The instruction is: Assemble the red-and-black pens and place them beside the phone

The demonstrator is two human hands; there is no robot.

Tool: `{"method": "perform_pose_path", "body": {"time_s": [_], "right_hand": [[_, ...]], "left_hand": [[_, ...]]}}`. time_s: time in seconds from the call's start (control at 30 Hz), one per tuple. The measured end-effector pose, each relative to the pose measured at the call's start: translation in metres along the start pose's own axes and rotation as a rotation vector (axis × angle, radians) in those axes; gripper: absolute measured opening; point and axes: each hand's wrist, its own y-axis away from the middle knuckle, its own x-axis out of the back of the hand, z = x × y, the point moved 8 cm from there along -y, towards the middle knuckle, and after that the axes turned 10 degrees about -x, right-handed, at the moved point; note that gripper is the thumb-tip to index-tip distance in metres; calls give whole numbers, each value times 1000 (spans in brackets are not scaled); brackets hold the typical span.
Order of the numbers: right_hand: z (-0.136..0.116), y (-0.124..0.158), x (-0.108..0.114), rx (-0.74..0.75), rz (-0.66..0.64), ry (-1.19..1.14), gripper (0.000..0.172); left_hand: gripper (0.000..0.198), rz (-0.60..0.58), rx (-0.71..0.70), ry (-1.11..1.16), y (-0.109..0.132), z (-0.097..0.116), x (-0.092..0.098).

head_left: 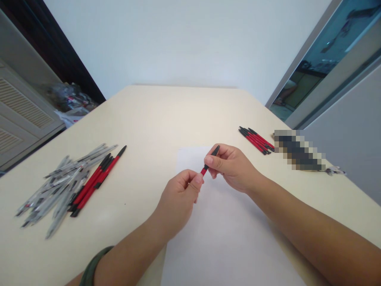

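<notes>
Between my two hands is a red pen [204, 171] with a black tip end, tilted up to the right. My left hand [182, 192] pinches its red barrel between thumb and fingers. With thumb and forefinger, my right hand [228, 165] grips the black end, whose point sticks out past the fingers. Most of the barrel is hidden in my left hand. Under both hands lies a white sheet of paper [226, 238].
At left, several clear refills or thin pens [64, 182] lie piled beside a few red-and-black pens [97, 180]. Several more red-and-black pens [257, 141] lie at right, near a pixelated dark object [299, 153]. The cream table [184, 111] meets a white wall [190, 43].
</notes>
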Motion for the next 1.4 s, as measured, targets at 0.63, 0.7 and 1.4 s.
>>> {"method": "perform_pose_path", "body": {"time_s": [0.63, 0.7, 1.4], "right_hand": [[3, 0, -2, -67, 0, -26, 27], [3, -1, 3, -43, 92, 57, 30], [1, 1, 8, 3, 223, 222, 35]], "left_hand": [[27, -35, 46, 74, 0, 2, -1], [25, -24, 50, 71, 1, 1, -1], [25, -15, 95, 111, 2, 3, -2]]}}
